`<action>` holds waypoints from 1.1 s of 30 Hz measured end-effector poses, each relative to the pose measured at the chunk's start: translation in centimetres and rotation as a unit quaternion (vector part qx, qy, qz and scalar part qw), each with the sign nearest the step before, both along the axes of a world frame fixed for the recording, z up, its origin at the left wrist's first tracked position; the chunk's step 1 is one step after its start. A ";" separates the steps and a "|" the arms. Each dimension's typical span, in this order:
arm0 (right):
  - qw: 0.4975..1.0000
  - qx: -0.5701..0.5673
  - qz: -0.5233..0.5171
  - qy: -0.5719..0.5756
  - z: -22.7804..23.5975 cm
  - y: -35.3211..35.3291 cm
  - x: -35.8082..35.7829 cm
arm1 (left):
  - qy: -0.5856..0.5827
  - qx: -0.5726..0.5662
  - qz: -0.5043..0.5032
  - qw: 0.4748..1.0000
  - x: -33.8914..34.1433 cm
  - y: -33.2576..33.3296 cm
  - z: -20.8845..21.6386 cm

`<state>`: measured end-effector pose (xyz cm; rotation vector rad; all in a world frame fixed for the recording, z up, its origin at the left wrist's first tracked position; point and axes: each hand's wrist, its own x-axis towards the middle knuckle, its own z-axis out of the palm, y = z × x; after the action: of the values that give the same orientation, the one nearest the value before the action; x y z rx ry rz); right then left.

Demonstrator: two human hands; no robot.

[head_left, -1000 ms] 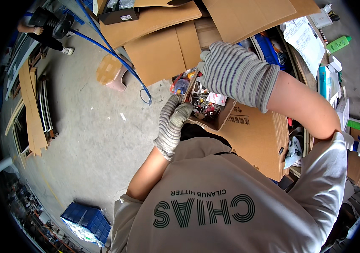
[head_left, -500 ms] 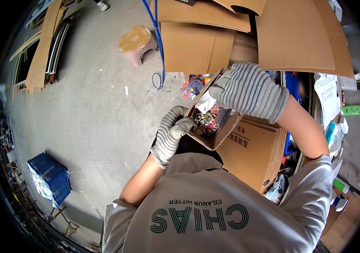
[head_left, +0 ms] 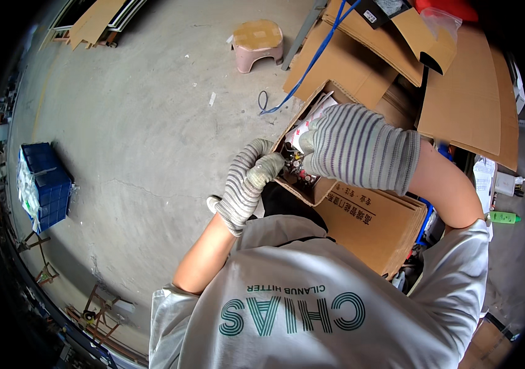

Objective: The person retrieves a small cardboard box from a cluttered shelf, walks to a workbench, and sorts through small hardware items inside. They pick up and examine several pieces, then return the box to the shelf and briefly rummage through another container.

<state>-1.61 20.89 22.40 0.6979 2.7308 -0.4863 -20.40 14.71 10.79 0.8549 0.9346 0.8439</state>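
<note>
Both gloved hands are at a small open box [head_left: 304, 187] of mixed parts. Left hand [head_left: 247, 184] grips its near edge, right hand [head_left: 358, 146] reaches inside, can't tell what it's grabbing. Box sits on flat cardboard [head_left: 373, 227].

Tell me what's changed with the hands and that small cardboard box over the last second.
The right hand has slid down from the far rim of the small cardboard box to lie across its opening, hiding most of the small parts inside. The view has swung too, so the pink stool now shows higher up. The left hand still grips the box's near edge.
</note>
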 end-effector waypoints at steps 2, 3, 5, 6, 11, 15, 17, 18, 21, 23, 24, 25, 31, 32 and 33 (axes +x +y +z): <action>0.999 0.008 0.009 -0.050 -0.2 -0.7 -4.6 | 0.001 -0.008 0.031 0.999 -3.4 -1.1 0.8; 0.997 0.006 0.025 -0.066 -0.3 -1.0 -6.5 | 0.000 -0.006 0.037 0.999 -5.1 -1.7 0.7; 0.994 0.001 0.082 -0.077 -1.1 -1.9 -11.2 | 0.012 -0.004 0.065 0.998 -9.2 -3.7 0.5; 0.986 0.020 0.146 -0.078 -1.7 -2.4 -14.1 | 0.027 -0.005 0.088 0.996 -11.6 -5.1 0.5; 0.936 0.027 0.314 -0.160 -1.4 -6.6 -27.3 | 0.045 0.014 0.139 0.989 -22.0 -10.4 0.8; 0.908 0.022 0.383 -0.169 -1.5 -10.1 -37.1 | 0.073 0.002 0.205 0.976 -30.1 -15.5 1.2; 0.870 0.034 0.434 -0.233 -1.3 -12.1 -42.4 | 0.060 -0.042 0.252 0.965 -33.5 -18.1 1.5; 0.845 0.041 0.464 -0.263 -1.3 -12.9 -45.0 | 0.073 -0.039 0.276 0.958 -35.1 -19.4 1.4; 0.837 0.031 0.498 -0.223 -2.0 -14.9 -50.7 | 0.088 -0.033 0.347 0.933 -39.3 -23.1 1.2; 0.827 0.010 0.532 -0.181 -2.8 -15.9 -54.4 | 0.070 -0.033 0.405 0.911 -41.4 -25.5 0.9; 0.797 0.029 0.575 -0.183 -2.7 -16.6 -56.7 | 0.054 -0.037 0.434 0.898 -42.5 -26.8 0.6; 0.763 0.046 0.618 -0.185 -2.6 -17.5 -59.2 | 0.037 -0.043 0.464 0.884 -43.6 -28.1 0.2; 0.727 0.021 0.685 0.033 -2.8 -20.0 -72.4 | 0.017 -0.084 0.632 0.770 -50.0 -34.2 0.7; 0.720 0.013 0.694 0.014 -2.6 -20.8 -74.6 | 0.021 -0.088 0.648 0.756 -51.5 -34.8 0.7; 0.712 0.006 0.702 -0.006 -2.2 -21.6 -76.7 | 0.025 -0.093 0.663 0.743 -53.0 -35.3 0.5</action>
<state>-78.33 -0.72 20.23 -1.3543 2.3277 -0.0406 -73.40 -20.63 11.32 -0.1351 1.6513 1.8875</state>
